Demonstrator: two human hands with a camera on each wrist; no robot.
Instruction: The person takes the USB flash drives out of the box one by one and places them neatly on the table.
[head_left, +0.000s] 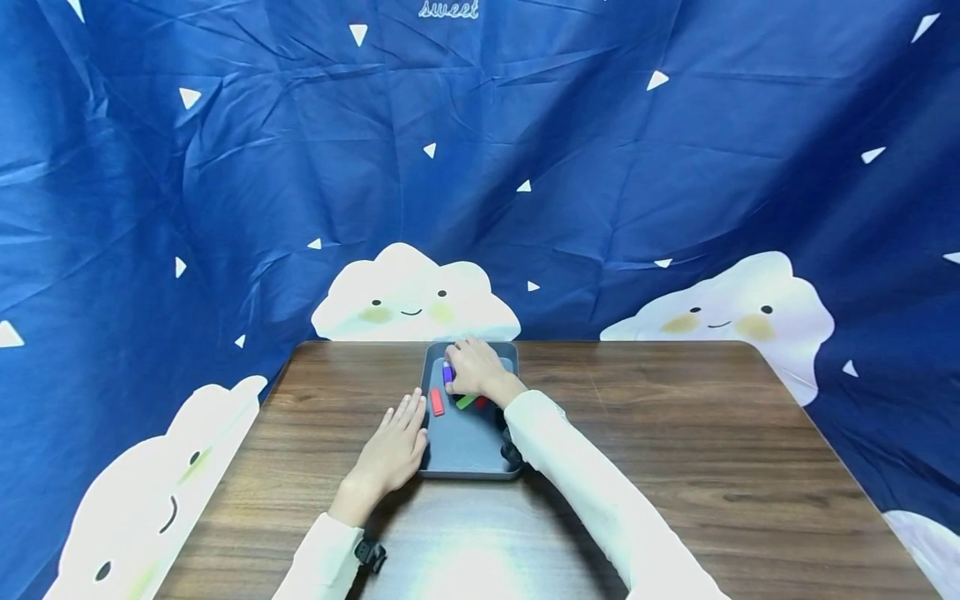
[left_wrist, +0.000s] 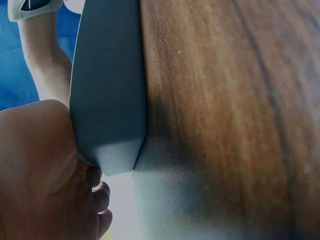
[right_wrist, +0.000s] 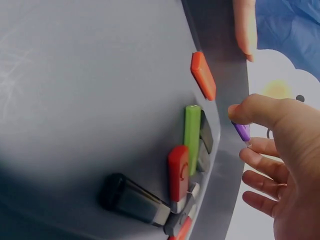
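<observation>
My right hand [head_left: 476, 367] is over the far part of a grey tray [head_left: 461, 454]. Its thumb and index finger pinch a purple USB flash drive [right_wrist: 242, 131]. Inside the tray lie an orange-red flash drive [right_wrist: 203, 76], a green one [right_wrist: 192, 140], a red one [right_wrist: 178, 172] and a black one [right_wrist: 134, 199] with a metal plug. A few more dark and red pieces lie partly hidden behind them. My left hand [head_left: 393, 446] lies along the tray's left side, fingers straight and touching its rim.
The tray stands on a brown wooden table [head_left: 675, 450], near its far edge. Behind hangs a blue cloth [head_left: 570, 125] with white triangles and smiling clouds. A dark wrist camera [head_left: 370, 553] sits on the left sleeve.
</observation>
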